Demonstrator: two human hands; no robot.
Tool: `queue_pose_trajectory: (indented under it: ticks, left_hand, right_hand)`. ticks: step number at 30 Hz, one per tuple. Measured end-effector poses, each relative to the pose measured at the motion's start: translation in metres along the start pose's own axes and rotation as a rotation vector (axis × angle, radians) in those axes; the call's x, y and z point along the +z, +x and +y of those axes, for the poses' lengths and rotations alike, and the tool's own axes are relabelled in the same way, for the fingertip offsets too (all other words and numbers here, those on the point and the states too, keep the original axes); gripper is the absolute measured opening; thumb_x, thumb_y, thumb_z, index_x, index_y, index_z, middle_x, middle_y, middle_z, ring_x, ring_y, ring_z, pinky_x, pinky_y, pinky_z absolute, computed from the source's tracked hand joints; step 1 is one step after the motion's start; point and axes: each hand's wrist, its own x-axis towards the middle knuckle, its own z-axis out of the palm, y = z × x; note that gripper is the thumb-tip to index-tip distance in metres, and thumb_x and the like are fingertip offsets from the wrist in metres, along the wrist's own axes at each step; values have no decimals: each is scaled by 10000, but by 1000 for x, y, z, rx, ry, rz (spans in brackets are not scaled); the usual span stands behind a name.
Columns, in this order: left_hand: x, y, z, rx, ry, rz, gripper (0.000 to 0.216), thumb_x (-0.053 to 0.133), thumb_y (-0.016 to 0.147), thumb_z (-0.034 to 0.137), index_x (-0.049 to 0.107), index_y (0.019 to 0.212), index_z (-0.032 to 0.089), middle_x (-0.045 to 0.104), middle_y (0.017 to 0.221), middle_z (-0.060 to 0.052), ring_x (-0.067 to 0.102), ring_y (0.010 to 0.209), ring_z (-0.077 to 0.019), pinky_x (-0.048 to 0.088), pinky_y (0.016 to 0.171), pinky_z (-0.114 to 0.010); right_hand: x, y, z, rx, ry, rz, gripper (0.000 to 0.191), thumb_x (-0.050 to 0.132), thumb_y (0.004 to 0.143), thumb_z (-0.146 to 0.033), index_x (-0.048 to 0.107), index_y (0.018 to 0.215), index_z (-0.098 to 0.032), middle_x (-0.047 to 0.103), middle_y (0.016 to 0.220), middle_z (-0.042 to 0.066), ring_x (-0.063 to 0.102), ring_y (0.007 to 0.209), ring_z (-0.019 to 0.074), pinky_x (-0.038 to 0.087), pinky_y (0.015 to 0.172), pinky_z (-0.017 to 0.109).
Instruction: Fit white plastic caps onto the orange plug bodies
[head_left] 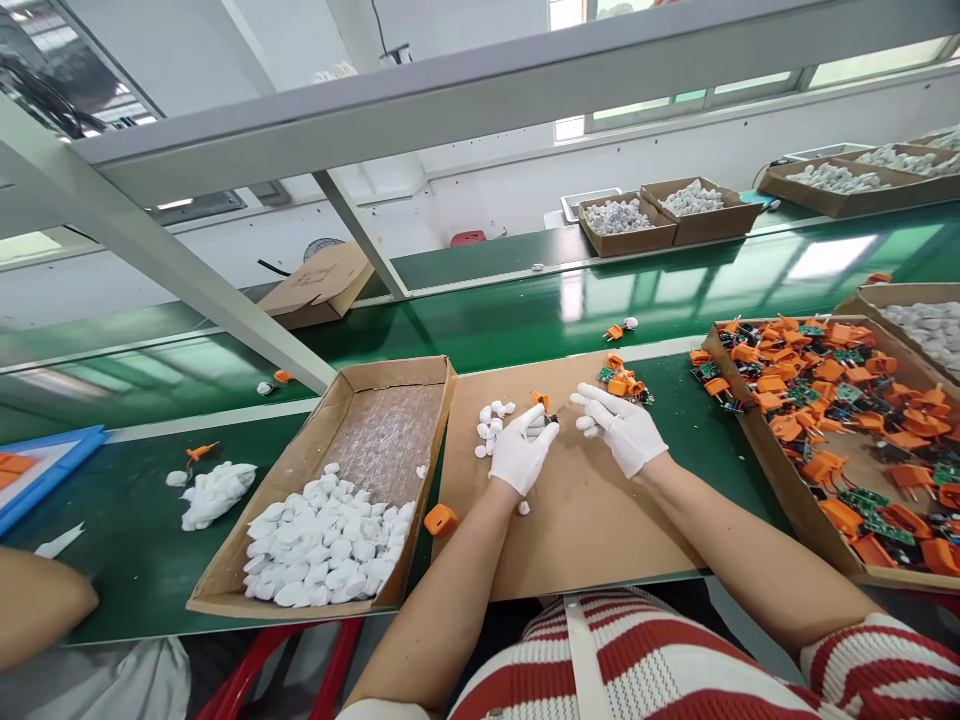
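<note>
The left hand [523, 452] is clenched on a small orange plug part [540, 401] over the cardboard sheet [585, 520]. The right hand [622, 430] reaches in, fingers half curled; whether it grips, I cannot tell. The part looks light, stiff and prong-tipped, so it is probably best pinched by its body. White caps [491, 425] lie just beside it. Boxes [292, 608] [801, 490] flank the sheet, and the counter [135, 540] has room ahead.

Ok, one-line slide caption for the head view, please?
Gloved left hand pinches a small orange part, right hand alongside, over a brown board flanked by white caps and orange parts.
</note>
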Motion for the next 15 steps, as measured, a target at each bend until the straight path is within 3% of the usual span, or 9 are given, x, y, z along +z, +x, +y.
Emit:
queue_pose_trajectory:
  ticks: [4,6,8,9,12,15]
  left_hand:
    - [0,-4,2,-3,52,-62,458,771,714,319,683,1150,212,725,1025,-100,638,1099,-294,440,1033,-471]
    - [-3,-7,6,35,266,55,510,759,724,368,668,1202,216,734,951,-92,473,1325,-278,314,1144,-441]
    - [-7,-5,9,114,484,125,529,716,747,430,662,1232,227,711,1075,-89,243,1463,-264,188,1200,-433]
    - [-9,-3,9,111,541,117,537,676,770,450,647,1259,232,690,1148,-81,224,1469,-269,190,1200,-434]
    - [-15,5,-1,129,618,109,556,537,831,539,617,1306,262,628,1287,-46,331,1422,-285,294,1157,-421]
    - [-23,14,-21,176,676,115,552,454,860,545,556,1363,344,649,1257,-18,549,1241,-288,457,1016,-416]
  right_hand:
    - [4,-1,-2,-2,-80,81,428,621,816,-443,668,1132,-158,710,907,59,482,488,57,393,450,208]
    - [7,-2,-3,27,-71,71,352,628,805,-426,691,1012,-149,689,806,30,496,499,64,417,480,210]
    - [10,1,-3,-2,-84,130,240,748,705,-331,693,835,-136,656,684,4,523,514,78,442,509,215]
    - [11,2,-4,-13,-90,152,230,784,667,-285,689,817,-138,633,635,-15,519,499,76,435,498,207]
    - [10,5,-6,65,-81,71,267,622,853,-382,680,985,-157,647,635,-25,477,366,65,351,375,197]
    - [10,4,-7,141,-20,29,385,375,988,-379,604,1215,-169,656,616,-26,419,286,63,283,318,199]
